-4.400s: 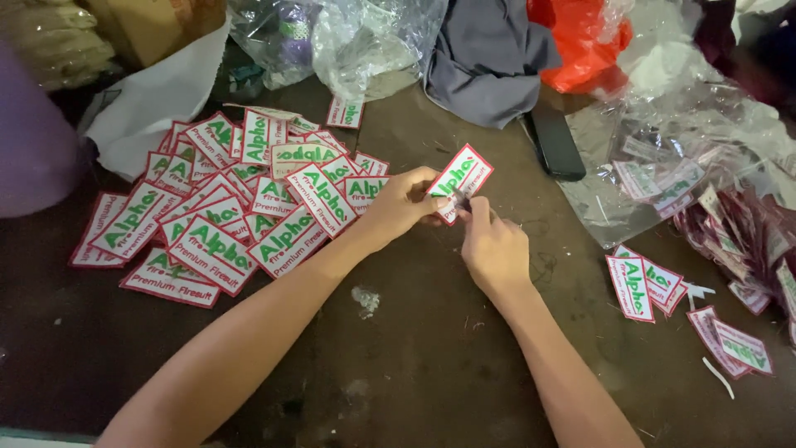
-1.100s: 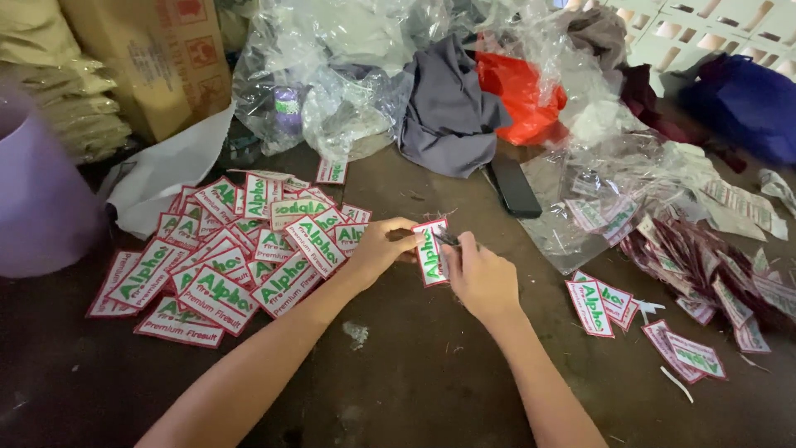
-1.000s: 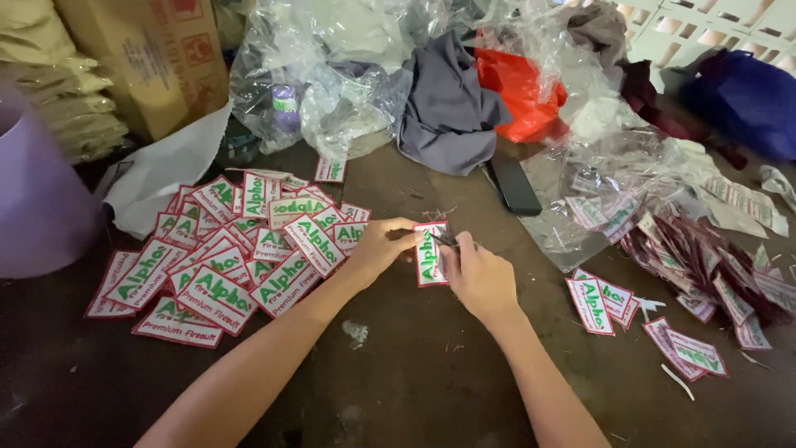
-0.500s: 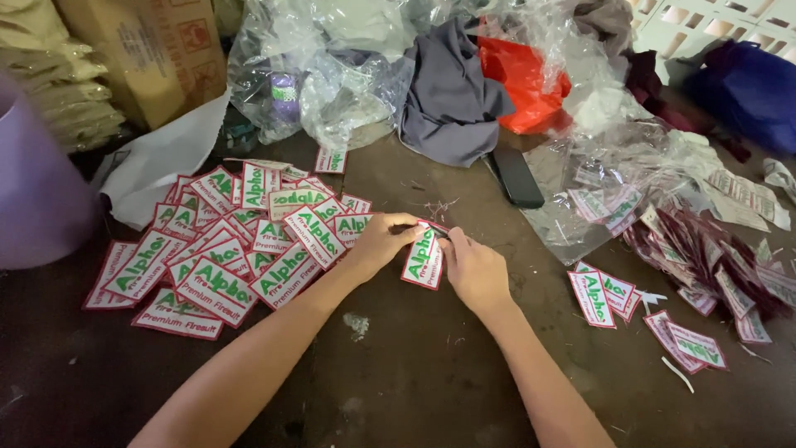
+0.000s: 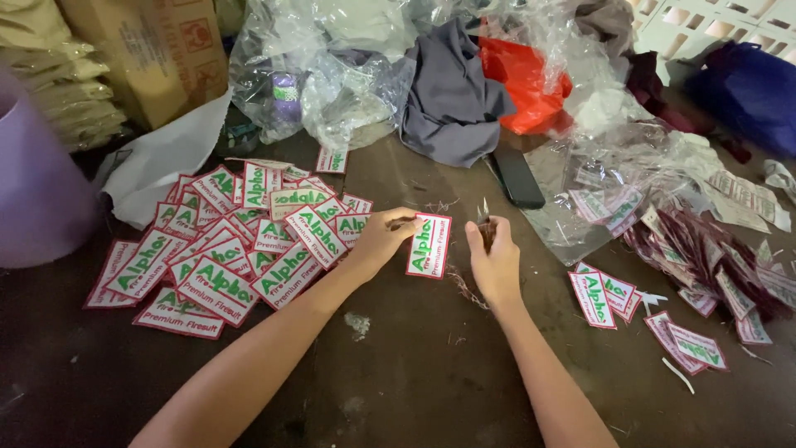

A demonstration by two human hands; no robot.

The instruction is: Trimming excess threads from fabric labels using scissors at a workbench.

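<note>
The left hand point(image 5: 383, 241) pinches a white, red-bordered patch point(image 5: 429, 245) upright by its left edge. Just beside it, the right hand point(image 5: 495, 264) grips small snips point(image 5: 484, 217), blades up. A heap of patches point(image 5: 228, 249) lies toward the table's point(image 5: 414, 382) left edge.

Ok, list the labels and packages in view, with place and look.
Patch: in left hand, white rectangle, red border, green lettering.
Patch pile: left on table, same colours.
Loose patches: right of right hand.
Cardboard box: top left, brown.
Plastic bags: top centre, clear, crumpled.
</note>
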